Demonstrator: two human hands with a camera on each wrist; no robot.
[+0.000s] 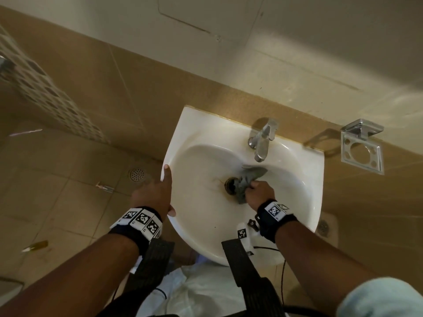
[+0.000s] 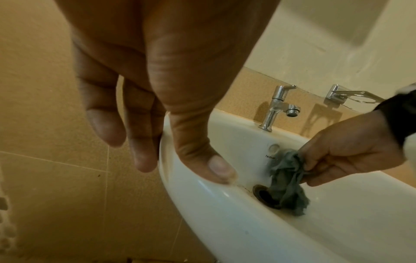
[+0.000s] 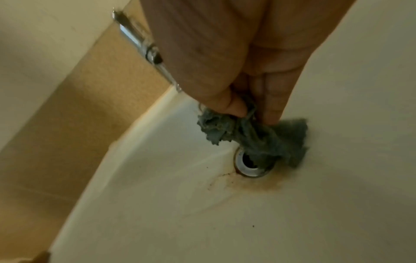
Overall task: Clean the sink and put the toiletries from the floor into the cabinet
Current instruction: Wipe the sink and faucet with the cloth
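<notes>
The white sink [image 1: 206, 138] hangs on the tan wall, with brown stains [image 3: 225, 183] by its drain [image 1: 230, 184]. My right hand [image 1: 258, 193] pinches a crumpled grey cloth [image 1: 248, 179] between thumb and fingers and holds it against the basin at the drain's edge, below the chrome faucet [image 1: 263, 140]. The cloth [image 3: 258, 137] partly covers the drain [image 3: 247, 169]. My left hand [image 1: 160, 193] rests on the sink's left rim [image 2: 202, 204], thumb on top, straight fingers [image 2: 144, 156] down the outside. A toothbrush [image 1: 25, 132], a small razor-like item [image 1: 105, 187] and a yellowish tube [image 1: 35, 245] lie on the floor.
A chrome toothbrush holder [image 1: 361, 147] juts from the wall right of the sink. A round floor drain [image 1: 137, 174] sits in the tiles left of the basin. A mosaic tile strip [image 1: 45, 92] runs along the left wall.
</notes>
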